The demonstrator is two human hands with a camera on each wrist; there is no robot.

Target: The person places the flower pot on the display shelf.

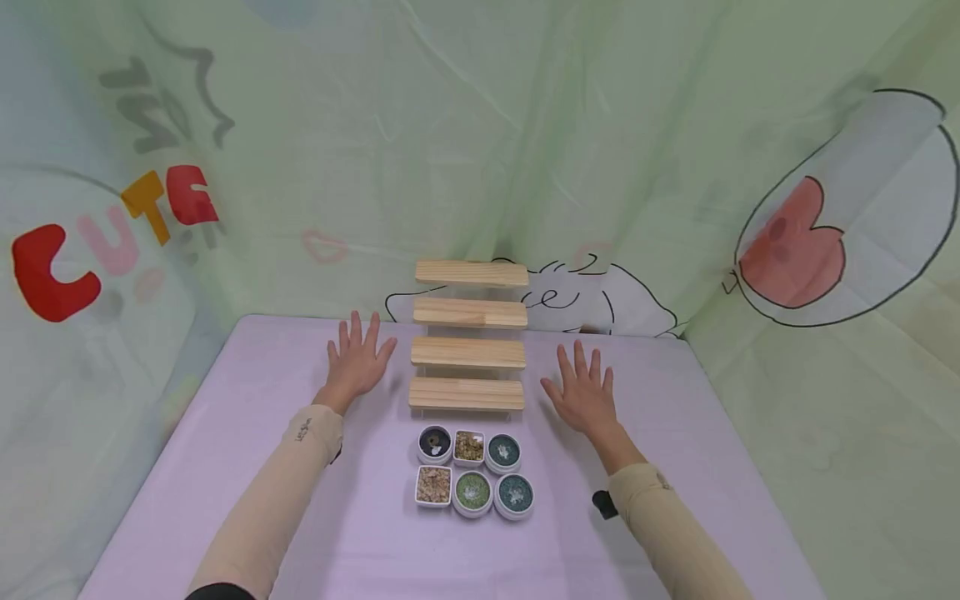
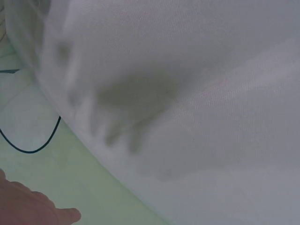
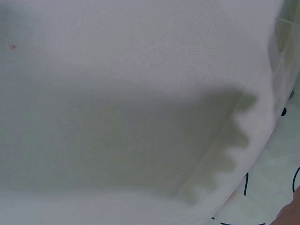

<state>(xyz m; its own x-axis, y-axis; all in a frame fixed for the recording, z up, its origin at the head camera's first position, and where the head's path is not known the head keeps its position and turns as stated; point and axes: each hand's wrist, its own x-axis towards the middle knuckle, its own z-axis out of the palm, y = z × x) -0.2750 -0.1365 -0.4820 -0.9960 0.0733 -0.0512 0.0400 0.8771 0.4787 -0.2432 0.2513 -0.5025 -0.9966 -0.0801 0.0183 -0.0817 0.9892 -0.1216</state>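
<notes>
My left hand (image 1: 356, 367) hovers to the left of a stepped wooden rack, palm down with its fingers spread and nothing in it. On the other side of the rack, my right hand (image 1: 587, 398) is likewise spread over the table and holds nothing. The rack has several pale wooden shelves (image 1: 468, 353) on clear supports. Just in front of it stand several small white pots in two rows: a dark one (image 1: 435, 443), a green one (image 1: 472, 492), teal ones (image 1: 514, 495) and square ones with tan bits (image 1: 433, 485). In the left wrist view, part of the left hand (image 2: 28, 206) shows above its shadow.
A pale lilac cloth covers the table (image 1: 360, 542). Behind it and at both sides hangs a light green curtain (image 1: 465, 150) with printed letters and a red heart (image 1: 795, 250). The rack stands near the table's back edge.
</notes>
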